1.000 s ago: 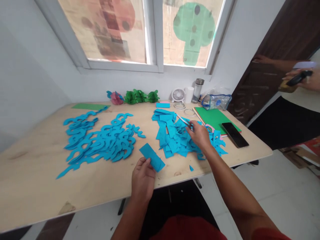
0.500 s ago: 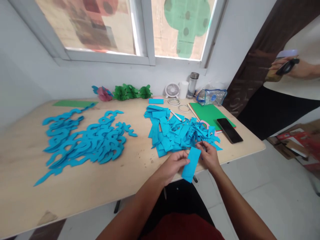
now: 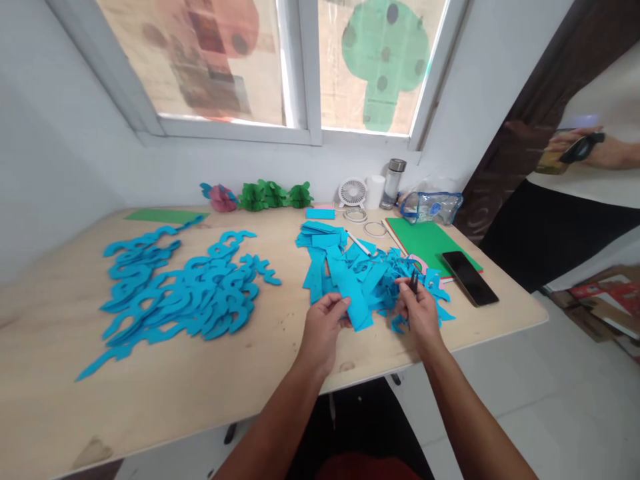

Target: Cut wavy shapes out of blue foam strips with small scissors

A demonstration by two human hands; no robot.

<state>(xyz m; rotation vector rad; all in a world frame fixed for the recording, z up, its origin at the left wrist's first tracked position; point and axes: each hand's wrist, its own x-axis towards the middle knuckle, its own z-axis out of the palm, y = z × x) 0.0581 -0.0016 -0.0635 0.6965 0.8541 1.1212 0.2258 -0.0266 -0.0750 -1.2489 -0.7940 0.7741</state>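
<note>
the left hand [image 3: 324, 323] is closed in a pinch, thumb over fingers, on the near end of a blue strip [image 3: 350, 293]. the strip lies slanting across the near edge of the scrap pile [image 3: 375, 270]. the right hand [image 3: 420, 312] is curled shut around a thin dark tool [image 3: 414, 280] that points up; what kind it is i cannot tell. the strip looks like craft foam or card: nearly weightless, bendy and easy to crease, so probably best pinched at a short end. left of the hands, curly cut shapes [image 3: 185, 287] cover the table [image 3: 200, 380]. a phone [image 3: 470, 269] lies to the right.
</note>
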